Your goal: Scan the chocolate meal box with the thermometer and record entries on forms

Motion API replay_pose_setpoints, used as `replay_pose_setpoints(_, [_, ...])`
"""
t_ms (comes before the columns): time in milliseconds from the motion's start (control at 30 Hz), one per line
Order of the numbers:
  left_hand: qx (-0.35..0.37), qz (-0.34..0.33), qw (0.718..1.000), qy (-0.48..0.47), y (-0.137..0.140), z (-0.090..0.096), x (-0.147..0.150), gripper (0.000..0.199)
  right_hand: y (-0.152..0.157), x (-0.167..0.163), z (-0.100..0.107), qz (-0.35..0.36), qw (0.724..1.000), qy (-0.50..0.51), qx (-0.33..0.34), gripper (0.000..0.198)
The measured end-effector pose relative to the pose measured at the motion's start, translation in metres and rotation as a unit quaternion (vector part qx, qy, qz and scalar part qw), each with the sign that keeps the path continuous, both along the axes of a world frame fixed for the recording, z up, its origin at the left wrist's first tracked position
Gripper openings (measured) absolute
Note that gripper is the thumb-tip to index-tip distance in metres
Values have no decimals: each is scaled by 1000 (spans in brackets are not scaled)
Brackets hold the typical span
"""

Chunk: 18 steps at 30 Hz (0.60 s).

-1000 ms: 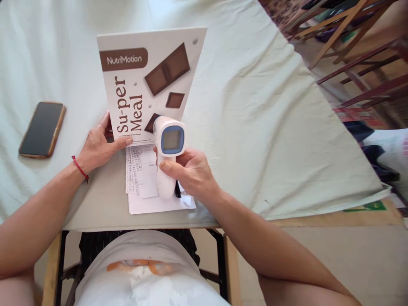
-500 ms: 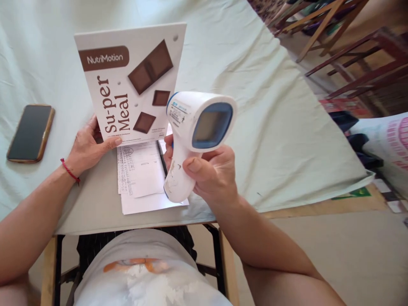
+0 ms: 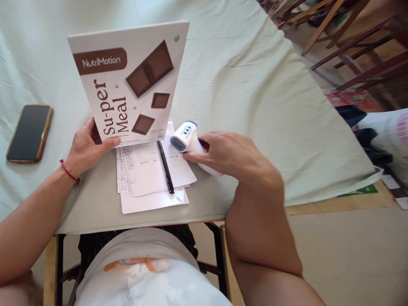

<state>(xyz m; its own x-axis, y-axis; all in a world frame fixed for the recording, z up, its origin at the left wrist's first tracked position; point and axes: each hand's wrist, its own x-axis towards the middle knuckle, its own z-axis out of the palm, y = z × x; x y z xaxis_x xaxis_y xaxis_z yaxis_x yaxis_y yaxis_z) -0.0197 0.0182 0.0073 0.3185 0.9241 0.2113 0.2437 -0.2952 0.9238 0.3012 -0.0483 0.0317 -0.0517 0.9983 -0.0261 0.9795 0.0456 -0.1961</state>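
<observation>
My left hand (image 3: 89, 142) grips a white box (image 3: 140, 80) by its lower left corner, thumb across the front and the other fingers behind. The box is held tilted up and carries brown "NutriMotion" and "Su-per Meal" print with pictures of chocolate pieces. To the right of it, my right hand (image 3: 228, 153) is closed around the handle of a white and blue infrared thermometer (image 3: 188, 138), which lies on its side low over the table. Under and in front of the box are sheets of paper (image 3: 149, 170) with a black pen (image 3: 165, 168) on top.
A smartphone (image 3: 30, 133) with a brown case lies at the left. A pale green cloth (image 3: 242, 85) covers the table. Wooden chairs (image 3: 366, 46) stand beyond its right edge, and a white printed bag (image 3: 392, 131) is at the far right.
My right hand has lowered the thermometer rightward and turned it onto its side, uncovering the pen and papers. The box in my left hand has shifted only slightly.
</observation>
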Motion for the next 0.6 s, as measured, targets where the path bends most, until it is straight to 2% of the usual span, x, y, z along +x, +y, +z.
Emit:
replay_pose_setpoints(67, [-8, 1, 1000, -6, -1, 0, 0, 69, -3, -5, -3, 3, 999, -30, 20, 37])
replay_pose_setpoints(167, [-15, -8, 1000, -22, -3, 1, 3, 71, -12, -16, 1, -21, 991, -29, 128, 29])
replay_pose_setpoints(233, [-12, -11, 999, -29, -5, 1, 4, 73, -16, -26, 5, 3, 983, 11, 184, 20])
replay_pose_setpoints(300, [-2, -2, 1000, -25, -4, 1, 5, 75, -18, -37, 6, 98, 981, 41, 161, 21])
replay_pose_setpoints(400, [27, 37, 999, -15, 4, -1, 5, 78, -20, -52, 1, 226, 971, -7, 75, 36])
replay_pose_setpoints(500, [45, 57, 997, -13, 17, -7, 2, 77, -21, -58, -4, 253, 964, -62, 53, 38])
replay_pose_setpoints(600, [49, 48, 997, -20, 28, -14, -3, 75, -21, -57, -3, 265, 960, -68, 58, 35])
